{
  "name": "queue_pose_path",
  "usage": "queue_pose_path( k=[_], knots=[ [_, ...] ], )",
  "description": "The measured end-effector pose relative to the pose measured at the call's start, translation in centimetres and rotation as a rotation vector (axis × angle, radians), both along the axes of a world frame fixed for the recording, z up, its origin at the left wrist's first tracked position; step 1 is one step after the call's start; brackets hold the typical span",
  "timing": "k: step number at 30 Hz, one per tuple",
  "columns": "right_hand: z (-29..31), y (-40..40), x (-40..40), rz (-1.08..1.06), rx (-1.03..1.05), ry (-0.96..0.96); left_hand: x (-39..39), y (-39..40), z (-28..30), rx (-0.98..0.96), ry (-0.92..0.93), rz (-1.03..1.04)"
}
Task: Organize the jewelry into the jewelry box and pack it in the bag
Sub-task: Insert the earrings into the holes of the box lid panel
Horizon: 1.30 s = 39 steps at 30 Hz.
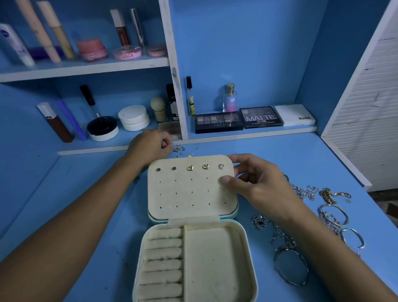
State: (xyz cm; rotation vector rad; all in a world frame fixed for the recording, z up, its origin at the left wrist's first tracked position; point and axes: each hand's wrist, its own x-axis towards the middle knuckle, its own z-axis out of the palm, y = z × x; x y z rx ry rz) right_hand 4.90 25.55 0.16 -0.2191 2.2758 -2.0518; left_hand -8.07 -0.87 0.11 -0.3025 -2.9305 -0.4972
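the open jewelry box (192,231) is lined in matt cream velvety cloth, faintly soiled. earrings (190,168) in its lid look like glossy gold metal. bracelets (333,215) at right gleam silvery metal. the table (105,212) is smooth, painted blue.

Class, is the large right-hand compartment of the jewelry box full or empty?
Empty: the large compartment of the open jewelry box shows only bare lining; the bracelets lie outside on the table.

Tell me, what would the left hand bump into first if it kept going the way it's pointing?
Probably the little loose earrings lying just beyond the left hand, though depth is hard to judge.
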Motion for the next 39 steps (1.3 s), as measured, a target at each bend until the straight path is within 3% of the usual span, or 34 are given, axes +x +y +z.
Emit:
queue_pose_path(
  k=[10, 22, 34, 39],
  knots=[
    [0.4, 0.3, 1.0, 0.026, 0.016, 0.116, 3.1, -0.1, 3.3, 0.395, 0.0, 0.131],
    [1.8, 1.2, 3.4, 0.084, 0.087, 0.211, 6.8, -0.4, 6.6, 0.583, -0.079, 0.008],
    [-1.2, 1.7, 6.1, 0.033, 0.183, 0.605, 11.4, 2.5, 7.5, 0.519, -0.198, -0.224],
    [-2.0, 1.8, 6.3, 0.012, 0.163, 0.654, 13.6, 4.2, 7.3, 0.526, -0.274, -0.321]
  ],
)
